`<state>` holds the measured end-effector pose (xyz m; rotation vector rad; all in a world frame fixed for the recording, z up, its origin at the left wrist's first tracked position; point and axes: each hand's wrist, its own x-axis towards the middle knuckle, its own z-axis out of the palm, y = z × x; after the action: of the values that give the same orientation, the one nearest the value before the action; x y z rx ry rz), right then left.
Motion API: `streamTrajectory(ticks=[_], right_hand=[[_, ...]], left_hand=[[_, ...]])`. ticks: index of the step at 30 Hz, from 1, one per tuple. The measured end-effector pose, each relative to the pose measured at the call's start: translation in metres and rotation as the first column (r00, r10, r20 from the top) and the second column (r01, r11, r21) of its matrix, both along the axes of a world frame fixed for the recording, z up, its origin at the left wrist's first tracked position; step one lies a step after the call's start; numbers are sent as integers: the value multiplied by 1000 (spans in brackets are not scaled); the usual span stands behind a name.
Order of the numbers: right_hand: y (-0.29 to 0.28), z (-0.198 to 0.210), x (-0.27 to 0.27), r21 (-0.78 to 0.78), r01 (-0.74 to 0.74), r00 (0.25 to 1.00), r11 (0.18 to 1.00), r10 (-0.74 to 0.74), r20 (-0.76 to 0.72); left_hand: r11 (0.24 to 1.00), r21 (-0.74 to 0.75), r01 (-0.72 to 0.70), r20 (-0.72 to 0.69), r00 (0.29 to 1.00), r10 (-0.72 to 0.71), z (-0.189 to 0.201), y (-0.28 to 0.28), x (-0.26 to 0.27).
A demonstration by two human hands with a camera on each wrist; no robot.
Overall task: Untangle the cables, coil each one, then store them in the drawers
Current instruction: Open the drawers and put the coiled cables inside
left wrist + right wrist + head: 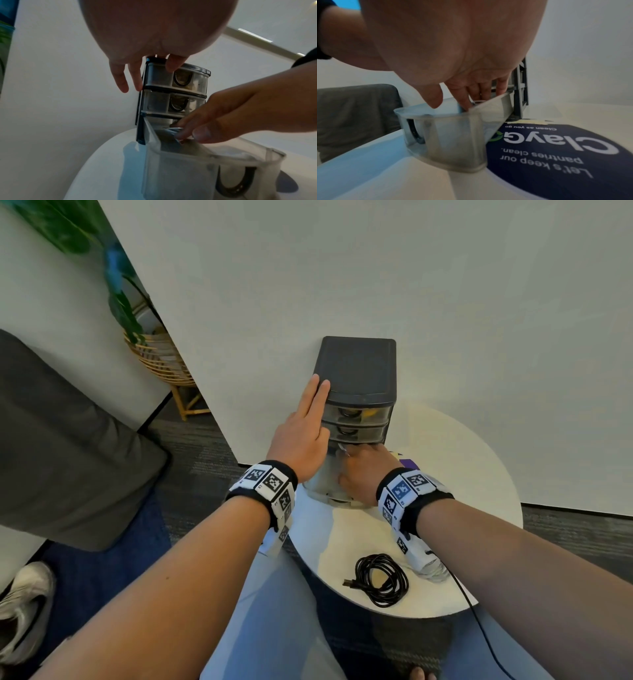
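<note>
- The round white table (462, 474) stands against a white wall (411, 285), with a dark blue sticker (556, 162) on its top beside the drawer unit.
- The drawer unit (356, 371) sits at the table's far edge against the wall. Its top two drawers are closed, and its bottom drawer (180, 169) is pulled out toward the person.
- The left hand (303, 436) rests on the unit's top left corner, fingers (120, 75) straight and loosely spread down the unit's left side, gripping nothing.
- The right hand (363, 470) reaches down into the open bottom drawer. Its fingers (197, 121) are bent onto a pale cable (173, 129) at the back of the drawer, and seem to pinch it, though the hold is partly hidden.
- A coiled black cable (382, 580) lies on the table's near edge, well apart from both hands, just beside the right forearm.
- Dark loops show through the fronts of the two closed drawers; what they are cannot be told.
</note>
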<state>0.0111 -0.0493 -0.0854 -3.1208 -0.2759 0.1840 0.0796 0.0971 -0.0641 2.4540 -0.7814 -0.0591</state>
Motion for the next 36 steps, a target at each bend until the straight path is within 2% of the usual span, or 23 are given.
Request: streamTrajectory(ticks=[4, 9, 10, 12, 15, 17, 19, 25, 28, 30, 32, 36], right_hand=[[-3, 10, -9, 50, 32, 999, 998, -32, 8], [-37, 36, -33, 211, 101, 994, 972, -108, 19], [-46, 41, -38, 234, 140, 990, 962, -139, -21], [-62, 46, -48, 212, 222, 964, 952, -182, -192], [-75, 42, -61, 97, 229, 879, 969, -163, -448], [-78, 35, -70, 81, 248, 818, 965, -164, -551], [-79, 28, -78, 89, 269, 792, 959, -168, -586], [-83, 10, -88, 98, 278, 796, 956, -172, -581], [-89, 8, -92, 146, 337, 762, 930, -178, -623], [-101, 14, -92, 217, 402, 752, 890, -186, -632], [-116, 24, -89, 342, 485, 764, 805, -200, -613], [-120, 46, -74, 629, 608, 787, 484, -266, -556]], left_hand=[[1000, -14, 3, -15, 1000, -4, -1, 0, 0], [999, -33, -8, -8, 1000, 7, -4, -2, 0], [999, -35, -6, -8, 1000, 6, -5, -2, -1], [999, -37, -6, -7, 1000, 6, -5, -3, 0], [999, -30, -13, -7, 1000, 13, -5, -3, -1], [1000, -24, -16, -10, 1000, 15, -4, -4, -2], [1000, -18, -16, -14, 1000, 15, -2, -3, -2], [1000, -4, -7, -35, 999, 7, 3, -1, -3], [1000, -4, 3, -36, 999, -3, 4, 0, -3], [1000, -6, 9, -47, 999, -10, 6, 0, -3], [1000, -11, 13, -59, 998, -14, 7, 0, -3], [1000, 11, 28, -78, 997, -27, 8, 0, 0]])
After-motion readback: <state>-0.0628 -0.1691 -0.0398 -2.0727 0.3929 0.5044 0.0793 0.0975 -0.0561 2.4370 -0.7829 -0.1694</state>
